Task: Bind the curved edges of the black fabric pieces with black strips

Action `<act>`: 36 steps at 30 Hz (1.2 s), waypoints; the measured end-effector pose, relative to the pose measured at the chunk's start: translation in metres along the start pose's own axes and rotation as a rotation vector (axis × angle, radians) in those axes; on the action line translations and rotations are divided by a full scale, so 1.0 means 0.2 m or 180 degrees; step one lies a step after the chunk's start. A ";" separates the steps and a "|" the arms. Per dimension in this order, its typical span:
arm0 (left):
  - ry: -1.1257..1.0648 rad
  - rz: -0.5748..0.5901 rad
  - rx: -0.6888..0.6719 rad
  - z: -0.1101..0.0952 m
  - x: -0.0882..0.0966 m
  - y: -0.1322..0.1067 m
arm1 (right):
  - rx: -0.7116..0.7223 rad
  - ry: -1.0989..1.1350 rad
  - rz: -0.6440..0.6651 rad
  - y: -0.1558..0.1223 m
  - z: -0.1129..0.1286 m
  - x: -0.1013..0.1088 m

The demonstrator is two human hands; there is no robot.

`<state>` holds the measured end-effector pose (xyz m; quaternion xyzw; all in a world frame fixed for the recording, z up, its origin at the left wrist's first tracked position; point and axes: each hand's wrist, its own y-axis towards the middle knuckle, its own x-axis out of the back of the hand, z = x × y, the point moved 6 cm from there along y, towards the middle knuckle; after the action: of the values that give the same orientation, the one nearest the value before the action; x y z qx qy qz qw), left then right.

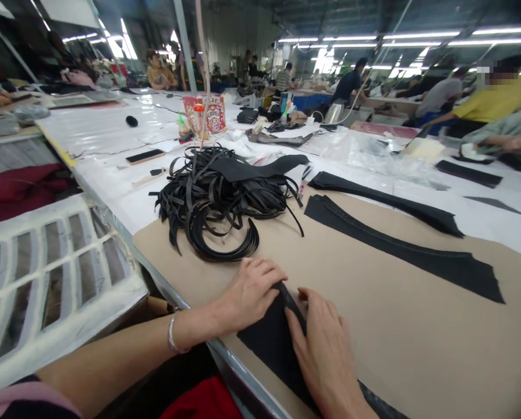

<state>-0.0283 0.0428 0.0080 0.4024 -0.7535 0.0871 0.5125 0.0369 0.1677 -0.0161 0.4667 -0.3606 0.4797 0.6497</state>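
A black fabric piece (269,337) lies on the tan sheet (400,337) at the table's near edge, with a narrow fold along its far side. My left hand (251,294) grips the far end of the fold, its fingers curled over the edge. Just to the right, my right hand (323,343) pinches the same folded edge between thumb and fingers and covers part of the piece. Beyond my left hand sits a tangled heap of thin black strips (225,203). Two long curved black pieces, a nearer one (400,244) and a farther one (386,201), rest to the right.
A white slatted rack (55,267) stands left of the table, beside dark red cloth (20,192). Farther back are a red patterned container (205,113), small bottles (184,128) and clear plastic (356,154). Several people work at other tables, one in a yellow top (491,102).
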 end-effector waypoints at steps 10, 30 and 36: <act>0.0205 0.1378 -0.0776 -0.01 -0.08 0.23 | -0.0828 0.0276 0.1122 0.12 0.01 0.01; 0.0440 0.1111 -0.1641 0.01 -0.04 0.23 | -0.0271 0.0980 0.0344 -0.01 0.01 -0.06; 0.0772 0.1110 -0.2138 0.02 -0.02 0.19 | 0.0339 0.0608 -0.0130 -0.06 0.03 -0.09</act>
<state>-0.0561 0.0678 0.0137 0.0652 -0.7311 -0.0315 0.6784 0.0441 0.1549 -0.0342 0.4600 -0.2615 0.5271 0.6650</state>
